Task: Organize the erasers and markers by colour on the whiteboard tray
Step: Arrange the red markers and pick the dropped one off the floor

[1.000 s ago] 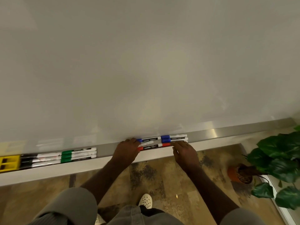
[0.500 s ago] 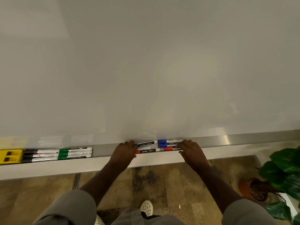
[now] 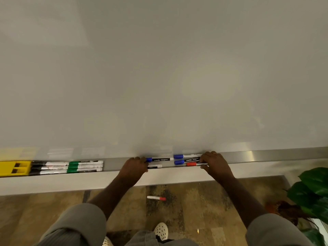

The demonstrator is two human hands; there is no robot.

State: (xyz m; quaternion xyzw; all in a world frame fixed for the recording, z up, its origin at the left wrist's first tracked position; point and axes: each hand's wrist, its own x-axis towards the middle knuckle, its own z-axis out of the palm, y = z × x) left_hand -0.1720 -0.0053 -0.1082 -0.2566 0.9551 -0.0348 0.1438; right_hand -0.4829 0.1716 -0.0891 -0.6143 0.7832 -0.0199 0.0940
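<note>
Since a second ago one red marker [image 3: 156,198] has dropped to the floor, lying crosswise below the tray [image 3: 115,164], nearer the left hand [image 3: 134,168], which, like the right hand [image 3: 213,163], presses loosely curled on tray markers.

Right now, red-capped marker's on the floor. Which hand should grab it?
Left, probably. The red-capped white marker lies on the patterned floor almost under the left hand. The right hand sits further right, pressed against the blue and red markers on the metal tray.
</note>
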